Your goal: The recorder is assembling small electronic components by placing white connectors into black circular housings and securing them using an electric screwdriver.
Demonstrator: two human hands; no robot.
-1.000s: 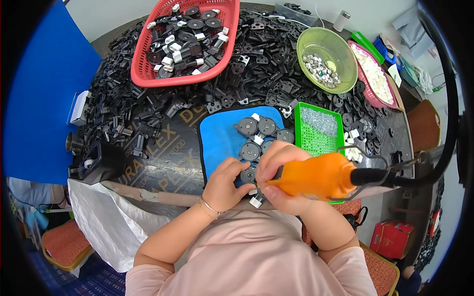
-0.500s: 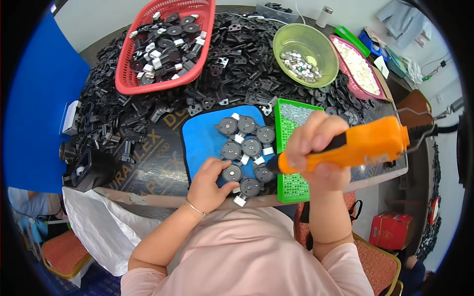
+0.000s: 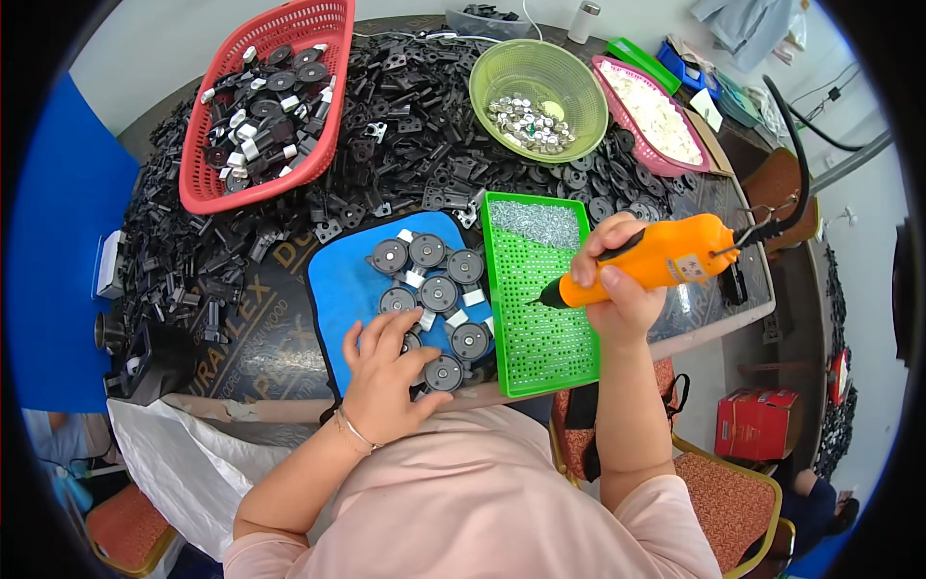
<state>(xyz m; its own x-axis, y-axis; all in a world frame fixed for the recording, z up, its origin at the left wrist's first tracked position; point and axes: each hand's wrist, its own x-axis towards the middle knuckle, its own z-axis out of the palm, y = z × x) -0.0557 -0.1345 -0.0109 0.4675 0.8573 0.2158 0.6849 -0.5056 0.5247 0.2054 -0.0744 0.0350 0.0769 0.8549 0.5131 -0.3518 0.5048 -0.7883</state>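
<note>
The right grip wraps one driver above one tray, while the left grip, spread wide, partly covers one of eight wheels on one mat by the tabletop's near edge.

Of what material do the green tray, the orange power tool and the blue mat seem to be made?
Green tray: likely plastic, slightly glossy, judging by its moulded-looking rim and regular holes.
Orange power tool: probably hard plastic casing; smooth, with soft highlights.
Blue mat: matte, without highlights; perhaps cloth or rubber, I cannot tell which.
</note>
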